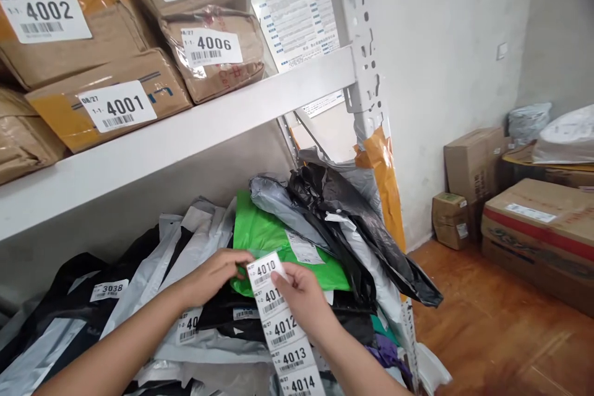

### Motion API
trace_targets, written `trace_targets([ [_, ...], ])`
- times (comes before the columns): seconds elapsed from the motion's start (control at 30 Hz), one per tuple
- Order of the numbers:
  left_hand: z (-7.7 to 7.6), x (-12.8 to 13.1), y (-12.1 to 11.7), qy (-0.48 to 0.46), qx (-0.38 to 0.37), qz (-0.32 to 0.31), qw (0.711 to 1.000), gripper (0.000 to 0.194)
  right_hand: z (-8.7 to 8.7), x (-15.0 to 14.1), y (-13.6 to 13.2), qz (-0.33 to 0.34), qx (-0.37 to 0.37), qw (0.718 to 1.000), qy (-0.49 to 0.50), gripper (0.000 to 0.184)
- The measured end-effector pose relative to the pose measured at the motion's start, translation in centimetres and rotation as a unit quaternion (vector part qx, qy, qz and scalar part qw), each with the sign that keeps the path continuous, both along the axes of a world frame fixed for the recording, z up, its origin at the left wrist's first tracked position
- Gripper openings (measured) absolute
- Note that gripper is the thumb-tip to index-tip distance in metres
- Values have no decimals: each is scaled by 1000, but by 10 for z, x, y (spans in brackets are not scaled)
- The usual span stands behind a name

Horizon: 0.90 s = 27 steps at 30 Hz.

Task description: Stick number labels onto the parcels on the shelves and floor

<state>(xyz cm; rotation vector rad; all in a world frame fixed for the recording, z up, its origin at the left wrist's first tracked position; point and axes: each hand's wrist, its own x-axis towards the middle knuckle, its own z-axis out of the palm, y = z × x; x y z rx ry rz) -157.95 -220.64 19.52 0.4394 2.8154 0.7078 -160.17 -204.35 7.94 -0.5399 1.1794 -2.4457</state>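
1. Head view, and the right hand (304, 297) has the barcode label strip (282, 327) pinched, thumb across its upper labels, 4010 on top, 4014 lower down!
2. That strip slants down in front of the green mailing bag (262, 229), below the white shelf beam (185, 139).
3. Here's the left hand (218, 273), fingers curled at the strip's top corner; whether they grip anything, I can't tell.
4. A black plastic parcel (355, 207) overlaps the bag's right side; carton 4001 (118, 105) sits above the beam.

A parcel storeroom is indicated by numbered cartons (174, 90) at upper left and mailing bags (273, 232), centre, stored on a rack (185, 136).
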Motion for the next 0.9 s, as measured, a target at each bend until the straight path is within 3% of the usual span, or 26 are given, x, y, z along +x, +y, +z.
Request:
trace_targets([
  [0.07,-5,-2,1,-26,67,82,994,31,-7,0,-17,1,-2,1000,-1,54],
  [0.1,-7,-4,2,-23,64,97,993,30,-11,1,-22,-4,-2,1000,-2,55],
  [0.33,-16,-5,10,34,-78,91,992,25,-21,1,-30,-14,13,1000,-20,61],
  [0.6,-20,-3,18,72,-146,88,983,29,-21,0,-36,-49,31,997,-54,61],
  [0.8,-31,-7,33,96,-320,133,933,25,-17,7,-26,35,1,998,-49,56],
  [0.9,-37,-11,42,65,-393,134,907,29,-28,11,-22,10,9,996,-83,55],
])
